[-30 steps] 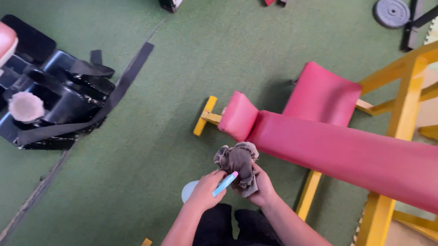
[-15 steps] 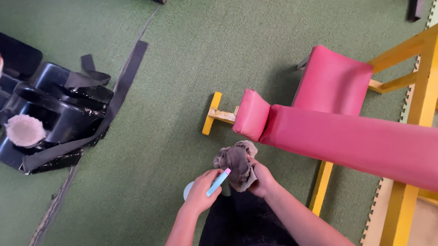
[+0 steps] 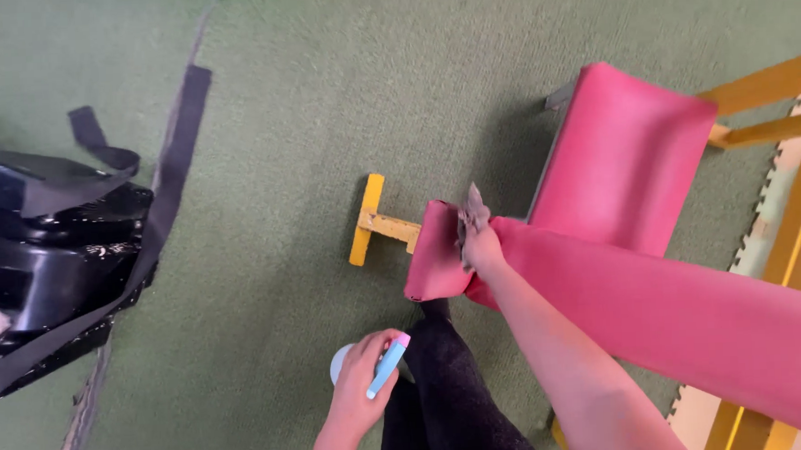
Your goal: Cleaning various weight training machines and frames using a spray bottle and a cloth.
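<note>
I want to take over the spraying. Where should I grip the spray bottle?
Grip the spray bottle around its white body, coming from its left, the open side. The left hand wraps it from the right, finger along the blue trigger, so the neck is taken.

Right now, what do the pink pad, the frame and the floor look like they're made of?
Pad: seems vinyl over foam, smooth with a soft sheen.
Frame: probably painted metal, its yellow coat chipped.
Floor: looks like short-pile green carpet, matte and finely textured.
</note>
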